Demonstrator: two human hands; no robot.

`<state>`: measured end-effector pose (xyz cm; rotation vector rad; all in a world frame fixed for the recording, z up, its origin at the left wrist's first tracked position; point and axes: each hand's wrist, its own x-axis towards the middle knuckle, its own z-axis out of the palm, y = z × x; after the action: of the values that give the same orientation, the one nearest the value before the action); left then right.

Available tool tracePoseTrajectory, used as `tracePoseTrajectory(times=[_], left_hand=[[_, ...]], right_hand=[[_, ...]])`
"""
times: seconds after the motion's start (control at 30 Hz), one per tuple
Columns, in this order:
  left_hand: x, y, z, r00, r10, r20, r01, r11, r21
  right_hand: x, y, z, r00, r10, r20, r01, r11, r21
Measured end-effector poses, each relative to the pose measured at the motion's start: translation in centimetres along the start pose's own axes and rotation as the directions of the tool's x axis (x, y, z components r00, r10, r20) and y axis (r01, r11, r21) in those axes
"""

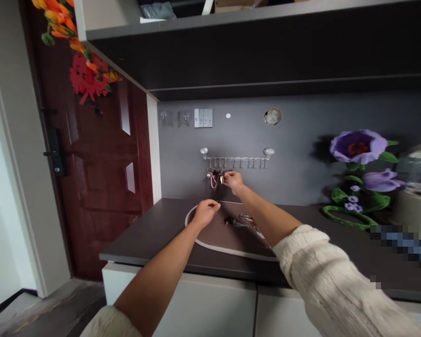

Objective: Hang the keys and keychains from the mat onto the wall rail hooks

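A metal hook rail (pixel 236 158) is fixed to the grey back panel. From its left hooks hang several key rings, among them a pink key strap (pixel 212 180). My right hand (pixel 234 181) is closed at the rightmost hanging bunch, pinching a set of keys (pixel 221 179) just under a hook. Lower and to the left, my left hand (pixel 206 212) hovers over the brown oval mat (pixel 214 243), fingers curled together with nothing visible in them. More keys (pixel 239 224) lie on the mat, partly hidden behind my right forearm.
A dark shelf (pixel 252 56) overhangs the counter (pixel 147 229). At right stand purple artificial flowers (pixel 359 147) and an appliance with a clear top (pixel 417 168). Orange flowers (pixel 61 21) hang at upper left, before a dark red door (pixel 101 210). Two small hooks and switches (pixel 203 118) are higher up.
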<state>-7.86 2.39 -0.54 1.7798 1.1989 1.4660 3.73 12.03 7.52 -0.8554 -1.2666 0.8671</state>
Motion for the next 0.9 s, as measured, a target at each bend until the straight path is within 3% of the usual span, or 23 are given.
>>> tracePoseTrajectory(times=[0.1,0.4,0.73,0.9], left_hand=[[-0.5,0.4,0.0,0.999,-0.007,0.051,0.007,1.0,-0.016],[-1.3,1.2,0.0,0.976,0.014,0.216,-0.025,0.998,0.052],[-1.3,0.8,0.2,0.943,0.12,0.31,-0.211,0.936,0.28],[-1.4,0.8,0.0,0.937,0.074,0.341,-0.187,0.931,0.314]], right_hand=[[-1.4,-0.8,-0.6,0.994,0.11,-0.013,-0.11,0.993,0.039],[-5.5,-1.4,-2.8,0.988,0.15,0.044,-0.153,0.986,0.074],[-9.4,1.1,-4.8,0.987,0.161,-0.004,-0.161,0.985,0.054],[-9.7,2.2,-5.3,0.994,0.109,-0.012,-0.11,0.992,-0.066]])
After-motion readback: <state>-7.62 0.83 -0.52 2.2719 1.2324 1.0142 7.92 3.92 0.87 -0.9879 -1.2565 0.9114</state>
